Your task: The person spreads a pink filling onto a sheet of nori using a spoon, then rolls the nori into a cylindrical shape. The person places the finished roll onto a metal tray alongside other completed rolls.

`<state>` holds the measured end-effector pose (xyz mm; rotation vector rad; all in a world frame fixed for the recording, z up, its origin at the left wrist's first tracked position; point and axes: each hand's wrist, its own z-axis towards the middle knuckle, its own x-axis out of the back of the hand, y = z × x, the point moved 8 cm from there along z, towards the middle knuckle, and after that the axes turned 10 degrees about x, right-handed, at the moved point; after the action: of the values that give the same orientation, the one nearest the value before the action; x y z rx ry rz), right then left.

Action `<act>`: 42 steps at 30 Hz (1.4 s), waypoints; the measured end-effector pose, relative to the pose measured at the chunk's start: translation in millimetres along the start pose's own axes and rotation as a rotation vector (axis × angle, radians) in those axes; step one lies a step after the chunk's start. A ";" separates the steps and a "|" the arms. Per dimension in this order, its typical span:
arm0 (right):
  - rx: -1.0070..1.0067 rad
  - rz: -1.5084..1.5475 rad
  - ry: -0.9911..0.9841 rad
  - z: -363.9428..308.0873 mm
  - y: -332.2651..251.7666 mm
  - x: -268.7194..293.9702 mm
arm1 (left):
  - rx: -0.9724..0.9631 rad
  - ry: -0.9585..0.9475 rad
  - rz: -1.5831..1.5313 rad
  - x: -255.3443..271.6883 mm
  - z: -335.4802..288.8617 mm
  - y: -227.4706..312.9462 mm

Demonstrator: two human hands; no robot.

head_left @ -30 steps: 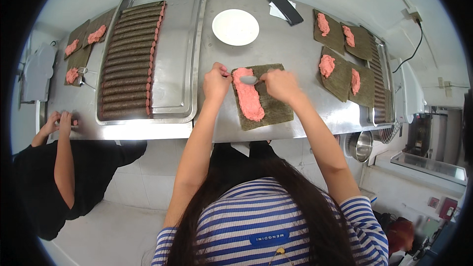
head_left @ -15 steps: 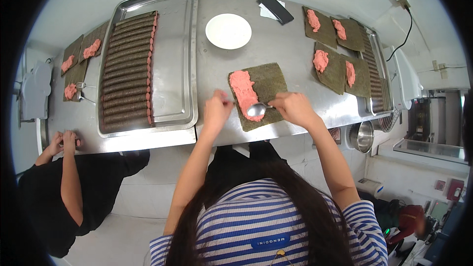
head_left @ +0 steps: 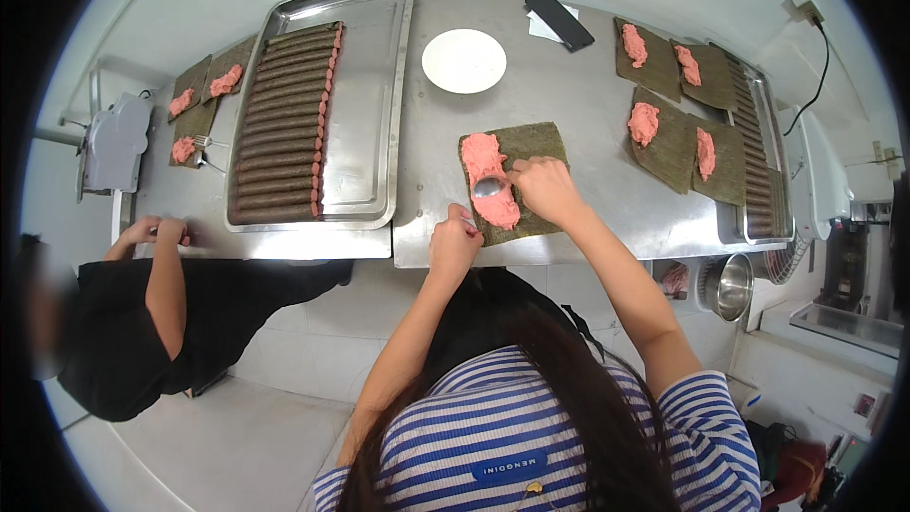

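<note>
A dark green seaweed sheet lies on the steel counter in front of me, with a strip of pink paste along its left side. My right hand holds a metal spoon whose bowl rests on the paste. My left hand presses the sheet's near left corner at the counter edge.
A steel tray on the left holds a long row of dark rolls. A white plate and a black phone sit at the back. More seaweed sheets with paste lie right. Another person works at the left.
My right hand has drawn the spoon down along the paste toward me. My left hand slid from the sheet's far left side to its near corner.
</note>
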<state>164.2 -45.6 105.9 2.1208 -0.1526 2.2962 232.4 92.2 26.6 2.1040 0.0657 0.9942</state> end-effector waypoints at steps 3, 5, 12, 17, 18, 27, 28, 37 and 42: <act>-0.035 -0.032 0.056 10.9 13.1 -2.2 | 0.013 0.004 -0.001 0.6 -1.9 2.6; -0.064 -0.054 0.062 19.7 27.1 -2.3 | 0.022 0.000 -0.010 -1.9 -2.8 4.8; -0.174 0.093 0.004 -26.8 17.9 26.7 | 0.048 0.050 -0.156 2.9 -13.4 -9.1; -0.122 0.017 -0.008 -58.6 -36.0 8.7 | 0.095 0.032 -0.193 1.4 -15.0 -6.0; -0.121 -0.008 0.011 -58.0 -40.5 6.2 | 0.100 0.017 -0.179 -0.2 -13.0 -5.5; -0.072 -0.154 -0.060 -55.0 -70.7 -9.3 | 0.130 -0.109 -0.379 -5.4 -12.7 -23.7; -0.078 -0.153 -0.055 -57.0 -72.1 -7.6 | 0.142 -0.122 -0.384 -5.9 -12.6 -24.4; -0.128 -0.010 -0.199 -67.5 -84.3 -10.6 | 0.166 -0.182 -0.475 -8.3 -13.5 -33.7; -0.181 0.136 -0.173 -75.3 -80.2 -3.7 | 0.139 -0.174 -0.461 -5.8 -16.5 -31.5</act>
<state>95.7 40.4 101.5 2.2744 -0.5021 2.0686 225.8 122.2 7.9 2.1532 0.5204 0.5424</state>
